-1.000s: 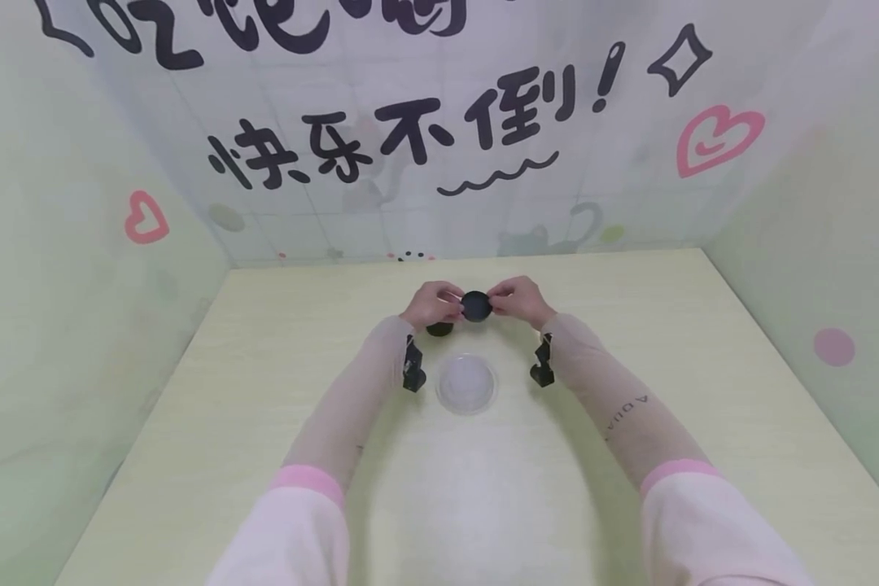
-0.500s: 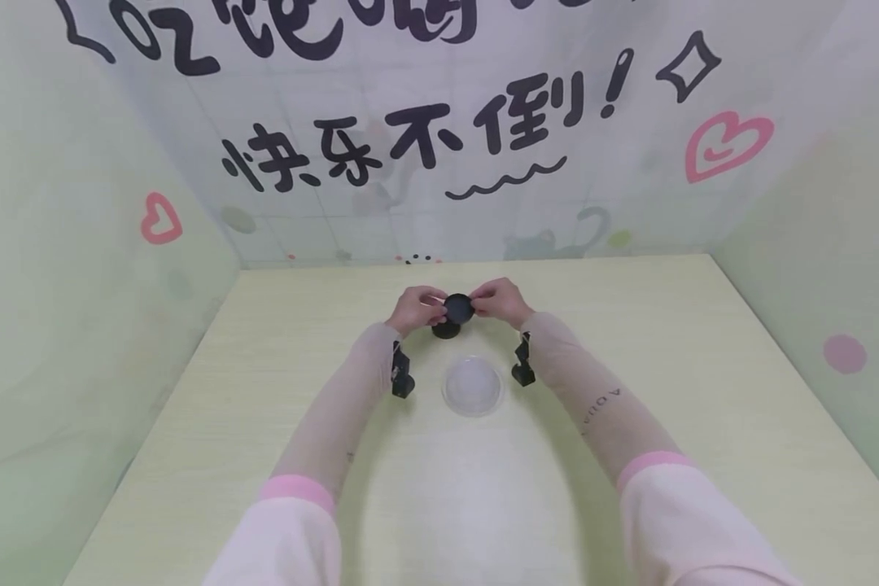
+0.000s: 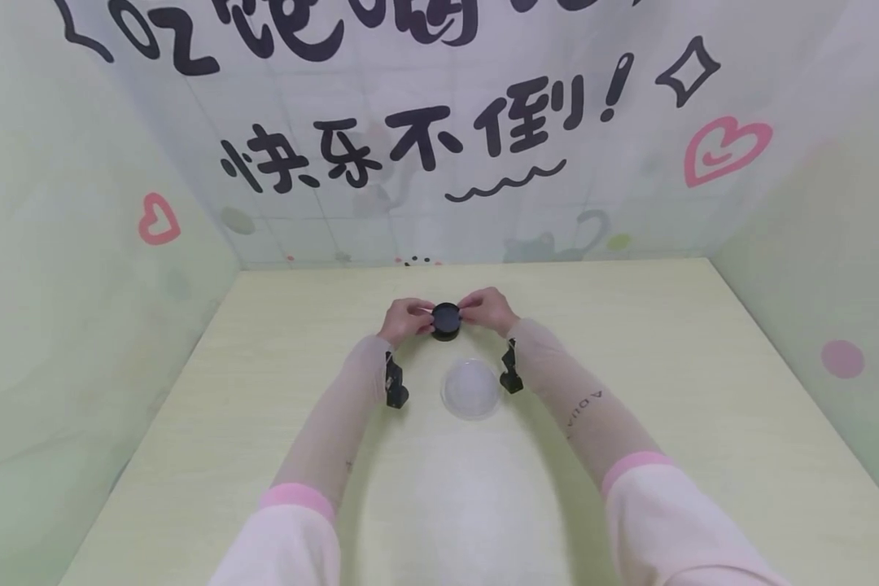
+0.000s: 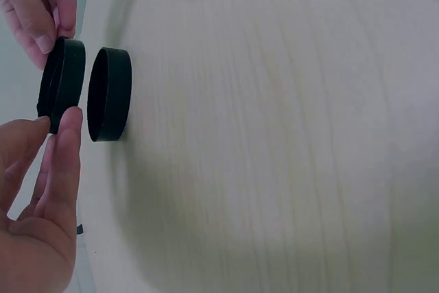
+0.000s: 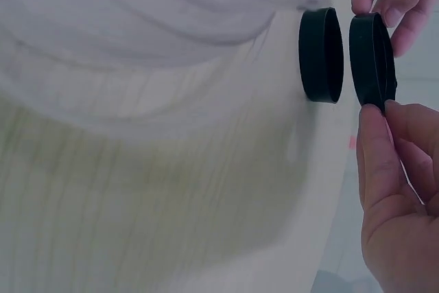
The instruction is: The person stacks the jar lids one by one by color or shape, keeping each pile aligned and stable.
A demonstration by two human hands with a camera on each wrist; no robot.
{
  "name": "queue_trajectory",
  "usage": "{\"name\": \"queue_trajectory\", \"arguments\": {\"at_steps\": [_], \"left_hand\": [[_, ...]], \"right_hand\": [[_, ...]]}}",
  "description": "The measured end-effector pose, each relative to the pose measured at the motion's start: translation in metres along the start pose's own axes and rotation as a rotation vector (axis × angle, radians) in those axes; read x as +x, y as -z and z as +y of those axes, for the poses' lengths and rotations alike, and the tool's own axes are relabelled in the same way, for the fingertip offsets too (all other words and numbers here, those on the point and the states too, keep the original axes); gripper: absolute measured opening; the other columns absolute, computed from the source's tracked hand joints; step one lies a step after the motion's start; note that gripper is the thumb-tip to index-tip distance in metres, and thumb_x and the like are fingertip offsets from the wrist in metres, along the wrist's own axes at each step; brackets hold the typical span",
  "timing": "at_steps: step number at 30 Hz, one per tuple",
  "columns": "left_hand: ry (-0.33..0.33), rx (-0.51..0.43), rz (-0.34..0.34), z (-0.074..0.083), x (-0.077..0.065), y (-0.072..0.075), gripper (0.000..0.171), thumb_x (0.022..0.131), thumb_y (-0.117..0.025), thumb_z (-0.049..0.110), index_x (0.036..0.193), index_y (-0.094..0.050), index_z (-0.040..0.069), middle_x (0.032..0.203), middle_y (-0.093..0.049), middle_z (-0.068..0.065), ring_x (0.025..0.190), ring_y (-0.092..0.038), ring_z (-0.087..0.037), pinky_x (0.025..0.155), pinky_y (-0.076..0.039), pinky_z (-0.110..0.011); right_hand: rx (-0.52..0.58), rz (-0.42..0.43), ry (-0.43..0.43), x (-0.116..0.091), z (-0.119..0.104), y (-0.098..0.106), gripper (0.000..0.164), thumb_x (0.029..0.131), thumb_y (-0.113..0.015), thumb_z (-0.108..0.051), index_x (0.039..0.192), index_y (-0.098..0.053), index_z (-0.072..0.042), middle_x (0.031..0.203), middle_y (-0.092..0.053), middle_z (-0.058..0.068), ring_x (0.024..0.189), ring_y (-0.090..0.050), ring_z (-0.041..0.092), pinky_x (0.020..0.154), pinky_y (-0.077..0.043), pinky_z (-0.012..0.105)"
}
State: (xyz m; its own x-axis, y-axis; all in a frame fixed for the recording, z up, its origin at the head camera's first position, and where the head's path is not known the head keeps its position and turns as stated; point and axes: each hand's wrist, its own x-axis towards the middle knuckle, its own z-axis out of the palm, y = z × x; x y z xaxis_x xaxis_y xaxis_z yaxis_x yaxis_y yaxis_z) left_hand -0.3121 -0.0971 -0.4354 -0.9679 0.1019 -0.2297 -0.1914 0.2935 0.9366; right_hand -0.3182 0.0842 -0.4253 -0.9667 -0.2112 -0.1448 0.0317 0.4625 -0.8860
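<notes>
Both hands pinch a shallow round black lid point(image 3: 445, 318) at opposite sides of its rim. My left hand point(image 3: 406, 320) grips its left edge between thumb and fingers, and my right hand point(image 3: 490, 310) its right edge. A second black lid point(image 4: 110, 94) of similar size sits on the table just beneath. In the right wrist view a narrow gap separates the held lid point(image 5: 370, 60) from the lower lid point(image 5: 320, 55). Closer to the body stands a translucent round dome-shaped container point(image 3: 471, 389), touched by neither hand.
A pale wood-grain table point(image 3: 439, 488) spreads under the arms. Behind it rises a printed wall sheet point(image 3: 322, 220) with dark lettering, and side walls close off left and right. Black wrist cameras point(image 3: 395, 382) hang from both forearms beside the container.
Both hands have carried the held lid left and slightly nearer the body. It was up and right of the lower lid; now it hovers directly over it.
</notes>
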Motion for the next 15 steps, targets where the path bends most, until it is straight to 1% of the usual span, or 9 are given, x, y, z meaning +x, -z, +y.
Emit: {"name": "queue_trajectory", "arguments": {"at_steps": [1,2,6,8,11,13,15], "left_hand": [[0.008,-0.006,0.005,0.0,-0.001,0.0,0.026,0.079,-0.062,-0.003,0.104,-0.061,-0.001,0.091,-0.061,-0.018,0.075,-0.063,-0.024,0.068,-0.052,-0.028],[0.041,0.009,0.019,0.002,-0.005,-0.001,0.027,0.08,-0.06,-0.003,0.107,-0.06,0.0,0.095,-0.06,-0.018,0.079,-0.063,-0.025,0.072,-0.052,-0.029],[0.054,-0.003,0.03,0.004,-0.011,-0.002,0.028,0.081,-0.059,-0.003,0.109,-0.059,-0.002,0.098,-0.059,-0.02,0.081,-0.062,-0.025,0.076,-0.051,-0.03],[0.052,-0.011,0.03,0.004,-0.012,-0.002,0.028,0.082,-0.058,-0.003,0.11,-0.058,-0.003,0.099,-0.058,-0.021,0.08,-0.062,-0.025,0.076,-0.05,-0.03],[0.047,-0.01,0.029,0.003,-0.012,-0.002,0.029,0.082,-0.058,-0.004,0.111,-0.057,-0.004,0.099,-0.058,-0.022,0.078,-0.063,-0.023,0.076,-0.051,-0.03],[0.04,0.003,0.033,0.002,-0.012,-0.002,0.029,0.081,-0.058,-0.004,0.111,-0.057,-0.004,0.099,-0.059,-0.022,0.075,-0.063,-0.022,0.075,-0.051,-0.03],[0.031,0.02,0.037,0.001,-0.012,-0.003,0.029,0.081,-0.058,-0.004,0.11,-0.058,-0.004,0.098,-0.059,-0.022,0.073,-0.063,-0.021,0.074,-0.051,-0.03]], "right_hand": [[-0.023,-0.001,0.004,-0.001,0.0,-0.001,0.021,0.078,-0.062,-0.004,0.098,-0.064,0.004,0.095,-0.064,0.017,0.08,-0.059,0.018,0.068,-0.048,0.023],[-0.042,-0.002,0.007,-0.001,0.0,-0.001,0.022,0.078,-0.062,-0.005,0.098,-0.065,0.003,0.095,-0.064,0.016,0.082,-0.058,0.019,0.069,-0.047,0.023],[-0.066,-0.003,0.007,-0.001,0.001,-0.004,0.023,0.079,-0.061,-0.006,0.1,-0.065,0.001,0.097,-0.064,0.015,0.086,-0.056,0.022,0.07,-0.046,0.026],[-0.066,-0.006,0.006,0.0,0.003,-0.004,0.023,0.079,-0.06,-0.005,0.1,-0.065,0.001,0.098,-0.064,0.015,0.087,-0.056,0.022,0.071,-0.046,0.025],[-0.072,-0.013,0.007,0.0,0.004,-0.005,0.024,0.079,-0.061,-0.005,0.102,-0.064,0.003,0.099,-0.063,0.016,0.087,-0.056,0.021,0.069,-0.045,0.022],[-0.074,-0.018,0.006,-0.001,0.003,-0.005,0.024,0.079,-0.061,-0.004,0.102,-0.064,0.003,0.099,-0.063,0.017,0.087,-0.056,0.02,0.068,-0.044,0.019],[-0.077,-0.021,-0.005,-0.001,0.002,-0.005,0.025,0.08,-0.061,-0.004,0.103,-0.063,0.004,0.1,-0.063,0.017,0.089,-0.056,0.021,0.069,-0.045,0.02]]}}
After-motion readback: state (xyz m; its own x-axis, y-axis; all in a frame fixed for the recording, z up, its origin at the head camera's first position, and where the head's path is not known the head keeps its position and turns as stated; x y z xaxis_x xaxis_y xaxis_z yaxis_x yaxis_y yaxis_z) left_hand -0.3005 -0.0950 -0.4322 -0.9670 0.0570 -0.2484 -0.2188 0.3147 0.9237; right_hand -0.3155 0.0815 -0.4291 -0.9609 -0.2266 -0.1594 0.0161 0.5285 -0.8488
